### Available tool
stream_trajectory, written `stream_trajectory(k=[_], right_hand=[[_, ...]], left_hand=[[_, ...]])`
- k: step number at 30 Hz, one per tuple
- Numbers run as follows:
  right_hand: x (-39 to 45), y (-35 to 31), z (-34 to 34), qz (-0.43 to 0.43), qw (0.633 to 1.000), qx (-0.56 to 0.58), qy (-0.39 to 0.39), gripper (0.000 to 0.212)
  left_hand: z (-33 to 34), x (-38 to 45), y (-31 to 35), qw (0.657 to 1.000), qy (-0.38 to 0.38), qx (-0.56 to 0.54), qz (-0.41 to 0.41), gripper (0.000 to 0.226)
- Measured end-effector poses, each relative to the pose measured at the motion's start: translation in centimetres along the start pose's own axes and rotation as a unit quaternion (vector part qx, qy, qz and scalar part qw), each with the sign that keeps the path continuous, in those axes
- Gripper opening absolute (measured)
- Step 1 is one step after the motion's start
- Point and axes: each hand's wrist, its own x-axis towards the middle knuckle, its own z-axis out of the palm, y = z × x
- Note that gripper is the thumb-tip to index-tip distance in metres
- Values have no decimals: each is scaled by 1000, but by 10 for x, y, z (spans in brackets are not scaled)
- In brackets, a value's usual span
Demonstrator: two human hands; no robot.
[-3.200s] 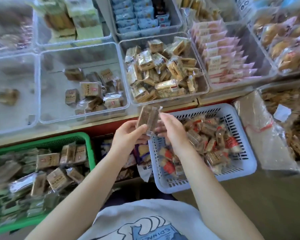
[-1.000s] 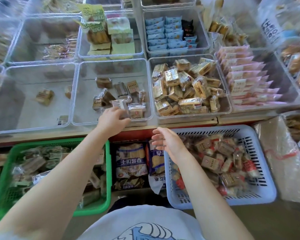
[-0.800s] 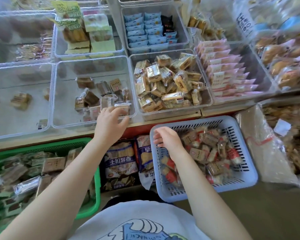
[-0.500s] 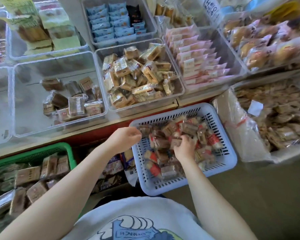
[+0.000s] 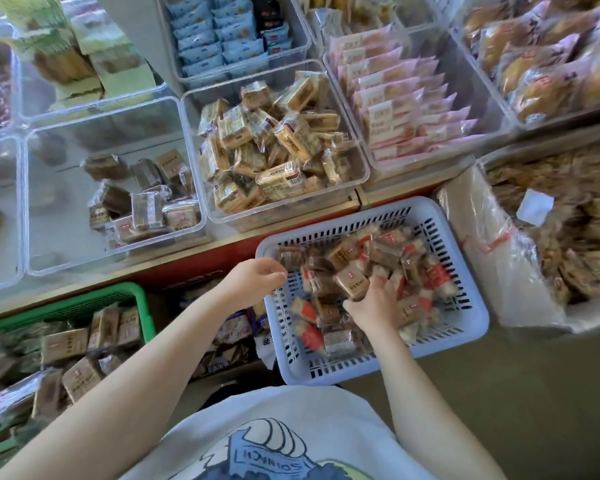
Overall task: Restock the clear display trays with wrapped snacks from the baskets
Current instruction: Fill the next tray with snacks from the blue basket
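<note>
Step in hand: gathering stock from blue basket (image 5: 465,327). Advice: take only brown wrapped snacks (image 5: 352,284), leave red ones, carry to sparse clear tray (image 5: 111,251) up-left. Right hand (image 5: 373,306): fingers curled round a brown packet. Left hand (image 5: 253,280): fingers loosely curled at basket rim, apparently holding nothing.

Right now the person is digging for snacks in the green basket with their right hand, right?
Not quite. The head view shows the right hand digging among the wrapped snacks in the blue basket, not the green basket, which sits off to the left untouched.
</note>
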Motion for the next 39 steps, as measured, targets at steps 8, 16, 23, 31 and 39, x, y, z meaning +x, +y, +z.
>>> stream_trajectory(k=[8,16,23,31,39], right_hand=[[-56,-117,-29,-319,925,206,-18,61],[-75,-215,-4,-420,906,41,20,78],[-95,-230,21,-398,917,-20,30,65],[-96,-202,17,-363,928,43,75,44],[-37,-96,24,-125,992,18,-18,34]], left_hand=[[-16,-18,-8,918,70,-391,-13,34],[-106,-67,-64,824,310,-474,33,25],[-168,-56,-126,909,413,-51,6,35],[-148,-59,-114,918,354,178,-20,40],[-47,-40,-37,992,110,35,52,21]])
